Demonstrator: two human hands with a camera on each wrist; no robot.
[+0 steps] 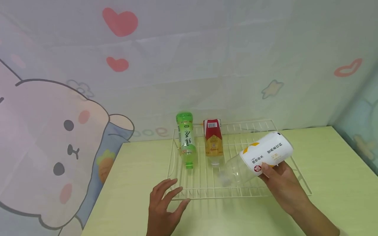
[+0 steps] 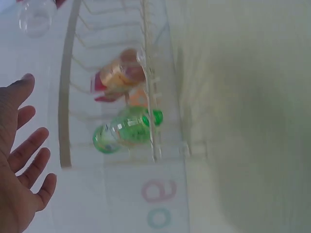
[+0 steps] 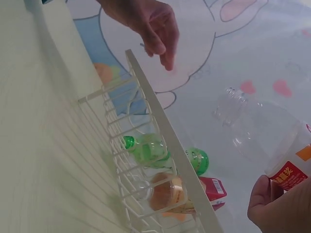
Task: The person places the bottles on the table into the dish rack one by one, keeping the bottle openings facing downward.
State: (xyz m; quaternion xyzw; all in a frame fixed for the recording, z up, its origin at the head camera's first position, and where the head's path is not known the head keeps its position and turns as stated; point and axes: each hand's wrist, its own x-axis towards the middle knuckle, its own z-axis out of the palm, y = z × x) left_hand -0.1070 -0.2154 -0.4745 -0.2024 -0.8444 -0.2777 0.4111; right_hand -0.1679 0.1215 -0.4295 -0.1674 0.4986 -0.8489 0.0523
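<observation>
My right hand grips a clear plastic bottle with a white and orange label. The bottle is tilted over the right part of the white wire rack, its neck pointing down and left. In the right wrist view, the bare threaded neck carries no cap. My left hand hovers by the rack's front left corner, fingers spread and holding nothing. On the rack lie a green bottle with a green cap and, to its right, a red and gold container with a clear end, both ends toward me.
The rack stands raised on short legs on a pale yellow-green table. Behind it hangs a printed cloth with hearts and a cartoon bear. Another cloth borders the right side.
</observation>
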